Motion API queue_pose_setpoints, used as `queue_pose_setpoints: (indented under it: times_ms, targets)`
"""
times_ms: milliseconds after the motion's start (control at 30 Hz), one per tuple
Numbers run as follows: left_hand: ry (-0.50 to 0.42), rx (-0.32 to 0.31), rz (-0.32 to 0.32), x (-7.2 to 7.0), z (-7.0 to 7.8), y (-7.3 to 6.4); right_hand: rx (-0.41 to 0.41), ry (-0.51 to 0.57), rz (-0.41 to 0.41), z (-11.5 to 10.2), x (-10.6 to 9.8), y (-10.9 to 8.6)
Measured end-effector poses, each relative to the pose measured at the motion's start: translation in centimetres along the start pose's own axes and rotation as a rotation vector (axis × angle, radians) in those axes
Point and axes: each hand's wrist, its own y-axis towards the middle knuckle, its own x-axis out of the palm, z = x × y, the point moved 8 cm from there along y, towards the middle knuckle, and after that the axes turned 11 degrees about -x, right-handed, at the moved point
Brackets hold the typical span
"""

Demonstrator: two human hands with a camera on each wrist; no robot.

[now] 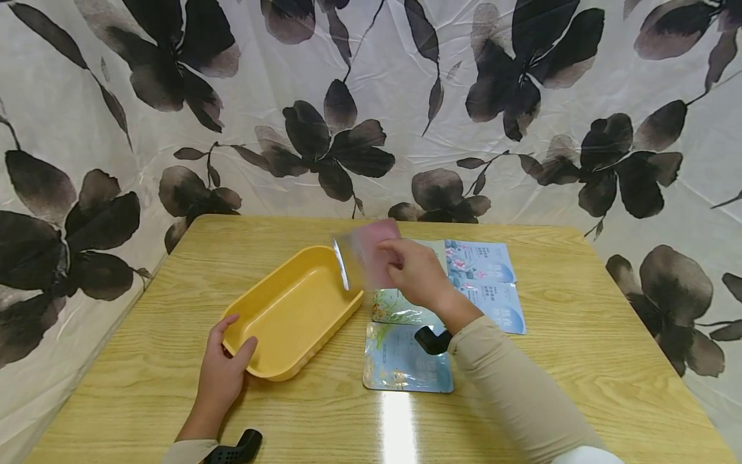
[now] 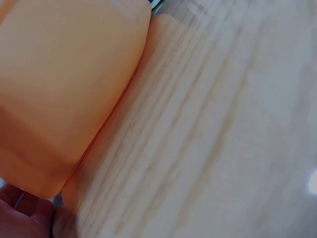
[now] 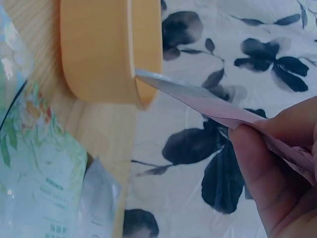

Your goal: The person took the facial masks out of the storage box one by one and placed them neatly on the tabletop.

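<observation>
In the head view my left hand (image 1: pixel 223 370) grips the near left end of a yellow plastic basin (image 1: pixel 290 316), thumb over the rim and inside, fingers along the outer wall. Over the basin's far right end, my right hand (image 1: pixel 422 270) pinches a flat pink sachet (image 1: pixel 371 254) with a silvery edge. The right wrist view shows this pink sachet (image 3: pixel 213 109) between thumb and forefinger, its far edge overlapping the basin's rim (image 3: pixel 132 64). Only part of the left hand (image 2: pixel 25 213) appears at the lower corner of the left wrist view, beside the basin wall.
Several flat sachets lie on the wooden table (image 1: pixel 324 419) right of the basin: a light blue one (image 1: pixel 406 364) nearest, a green one (image 1: pixel 400 308) beyond it, and blue floral ones (image 1: pixel 481 259) at the right. A floral cloth (image 1: pixel 371 187) hangs behind the table.
</observation>
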Motion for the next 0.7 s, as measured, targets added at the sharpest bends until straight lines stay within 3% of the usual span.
queue_pose_setpoints:
  times_ms: [333,700]
  targets:
    - [0.009,-0.005,0.004,0.0,-0.1,0.1,0.037,0.045,0.104,0.7,-3.0,-2.1]
    - [0.008,-0.005,0.011,0.0,0.0,0.0,0.117,0.05,0.189,2.6,-7.8,-7.4]
